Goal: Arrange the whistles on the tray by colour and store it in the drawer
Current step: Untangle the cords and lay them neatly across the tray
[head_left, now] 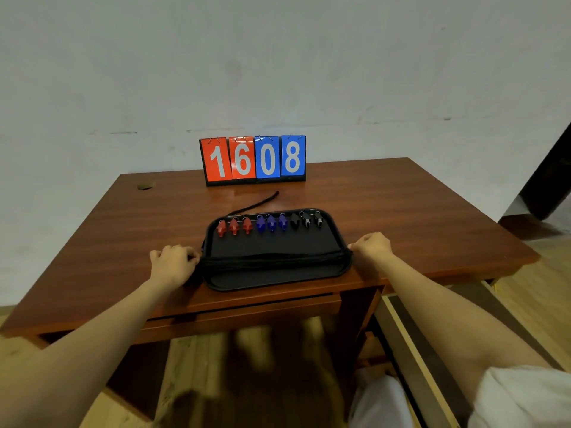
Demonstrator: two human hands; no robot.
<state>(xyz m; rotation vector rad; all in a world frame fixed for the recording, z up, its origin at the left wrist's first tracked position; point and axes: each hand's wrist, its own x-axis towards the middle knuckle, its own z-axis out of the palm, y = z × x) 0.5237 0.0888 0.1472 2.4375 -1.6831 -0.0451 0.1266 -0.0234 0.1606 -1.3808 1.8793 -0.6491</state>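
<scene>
Nine colour-sorted whistles [271,223] line the tray [278,281]; left hand [173,264] and right hand [370,250] grip its ends.

Matt black plastic tray [278,278], glossy plastic whistles [247,225], smooth reddish wood-grain table [123,230]

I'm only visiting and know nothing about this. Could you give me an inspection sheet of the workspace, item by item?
Surface: brown wooden desk, a small hole near its far left corner.
Job's things: black tray at the front edge; along its far side three red whistles, three blue whistles, three black whistles, grouped by colour; drawer front below.
Clutter: flip scoreboard reading 16 08.
Grippers: left hand grips the tray's left rim, right hand its right rim.
Cables: black cords bundled across the tray; one cord trails behind it.
Surroundings: pale wall, wooden floor.
</scene>
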